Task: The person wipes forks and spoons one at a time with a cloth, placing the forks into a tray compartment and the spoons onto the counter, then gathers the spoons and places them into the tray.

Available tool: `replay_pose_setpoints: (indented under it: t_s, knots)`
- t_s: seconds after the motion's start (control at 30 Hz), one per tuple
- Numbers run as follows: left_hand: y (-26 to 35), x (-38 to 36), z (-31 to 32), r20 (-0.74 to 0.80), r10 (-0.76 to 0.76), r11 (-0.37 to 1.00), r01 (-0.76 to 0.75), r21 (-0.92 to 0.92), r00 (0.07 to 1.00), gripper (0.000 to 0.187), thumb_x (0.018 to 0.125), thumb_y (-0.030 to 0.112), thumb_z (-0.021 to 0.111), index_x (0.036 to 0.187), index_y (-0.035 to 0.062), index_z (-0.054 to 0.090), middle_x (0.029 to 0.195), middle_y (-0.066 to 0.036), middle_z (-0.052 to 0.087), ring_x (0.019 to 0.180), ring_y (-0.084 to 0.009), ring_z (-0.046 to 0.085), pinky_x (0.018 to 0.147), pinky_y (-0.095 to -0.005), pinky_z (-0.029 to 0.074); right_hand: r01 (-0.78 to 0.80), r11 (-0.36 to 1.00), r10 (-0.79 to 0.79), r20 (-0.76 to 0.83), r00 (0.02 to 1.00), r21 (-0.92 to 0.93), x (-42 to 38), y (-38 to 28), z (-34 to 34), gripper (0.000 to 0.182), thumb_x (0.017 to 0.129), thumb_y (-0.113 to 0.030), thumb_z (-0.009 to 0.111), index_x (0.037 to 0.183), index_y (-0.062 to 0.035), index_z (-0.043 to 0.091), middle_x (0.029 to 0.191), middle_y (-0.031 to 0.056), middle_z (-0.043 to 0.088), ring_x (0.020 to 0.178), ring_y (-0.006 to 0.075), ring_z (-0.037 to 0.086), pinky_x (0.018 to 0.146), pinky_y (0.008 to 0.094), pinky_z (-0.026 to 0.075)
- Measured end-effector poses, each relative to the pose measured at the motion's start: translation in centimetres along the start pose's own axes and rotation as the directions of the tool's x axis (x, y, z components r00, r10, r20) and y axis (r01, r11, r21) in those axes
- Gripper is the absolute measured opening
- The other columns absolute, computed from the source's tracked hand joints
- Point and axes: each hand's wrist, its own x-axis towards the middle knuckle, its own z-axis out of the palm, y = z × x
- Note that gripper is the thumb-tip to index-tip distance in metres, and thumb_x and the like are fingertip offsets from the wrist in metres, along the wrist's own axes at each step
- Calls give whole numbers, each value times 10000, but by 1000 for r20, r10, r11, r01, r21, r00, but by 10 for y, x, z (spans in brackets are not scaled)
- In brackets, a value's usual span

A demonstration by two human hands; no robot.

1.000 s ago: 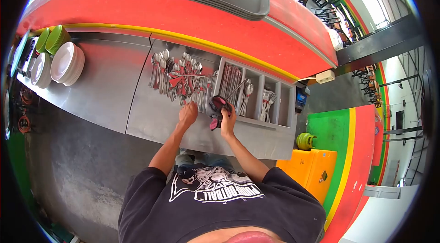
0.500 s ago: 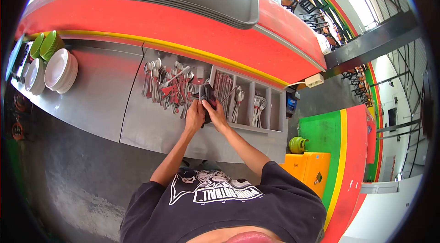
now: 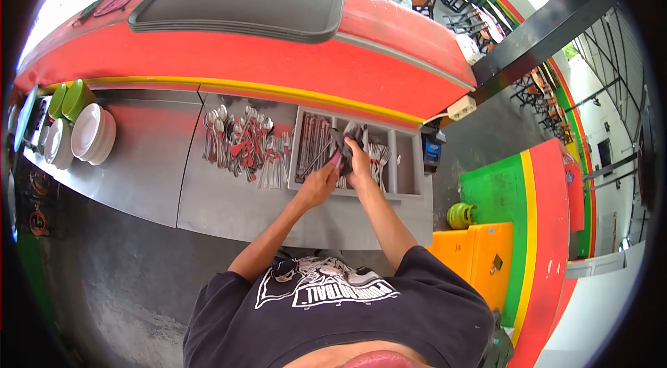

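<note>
Both of my hands are over the grey cutlery tray (image 3: 408,166), closed on a dark cloth (image 3: 342,153). My left hand (image 3: 319,184) grips the cloth's lower left side, where a pinkish patch shows. My right hand (image 3: 358,162) wraps its upper right part. A thin metal utensil stem seems to poke out left of the cloth; its kind is hidden. Knives (image 3: 314,142) fill the tray's left compartment, and forks (image 3: 379,156) lie in one further right. Left of the tray, a loose pile of spoons (image 3: 240,139) and forks (image 3: 276,163) lies on the steel counter (image 3: 229,208).
White plates (image 3: 94,133) and green bowls (image 3: 76,98) are stacked at the counter's left end. Dark serving trays (image 3: 236,0) sit on the red ledge (image 3: 229,59) behind. A power socket (image 3: 461,108) hangs at the ledge's right end, and a yellow box (image 3: 472,250) stands at right.
My hands have moved right with the cloth, from the tray's left edge to over its middle compartments. The camera view has shifted slightly.
</note>
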Motion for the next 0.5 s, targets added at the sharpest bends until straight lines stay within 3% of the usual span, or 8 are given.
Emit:
replay_pose_setpoints:
  t_s: [0.1,0.23,0.33,0.37,0.5]
  knots:
    - [-4,2,32,12,13,997,-12,-81,1000,191,982,190,456,887,40,524,565,-40,484,450,-130,503,426,-321,405,-1,1000,1,26,1000,21,12,-14,-29,283,784,-139,744,1013,-18,629,915,88,669,760,209,661,617,356,532]
    - [7,12,67,76,18,998,-13,-69,997,218,991,194,429,850,47,505,557,-21,467,424,-123,483,414,-307,401,141,989,-142,-41,989,-36,20,-34,-68,322,777,-139,761,1036,-6,625,933,86,668,794,192,652,684,329,523]
    - [15,15,93,152,-98,991,111,-79,984,229,995,204,424,847,49,503,555,-20,466,423,-121,485,416,-296,403,260,957,-265,-25,964,-132,33,-46,-101,331,775,-140,771,1032,8,625,936,77,669,825,162,637,730,304,503]
    - [8,19,105,163,-130,989,139,-45,978,243,998,211,420,838,46,498,555,-17,468,424,-118,487,419,-290,405,409,874,-435,-47,899,-261,40,-47,-111,312,779,-149,773,1020,-3,637,923,59,672,816,149,623,731,295,490]
    - [6,24,142,248,-231,958,264,-109,941,270,1003,243,431,859,32,516,547,-22,468,427,-116,479,428,-288,404,512,770,-550,12,835,-382,53,-67,-158,276,807,-142,753,1011,2,634,940,59,658,823,136,607,743,288,482]
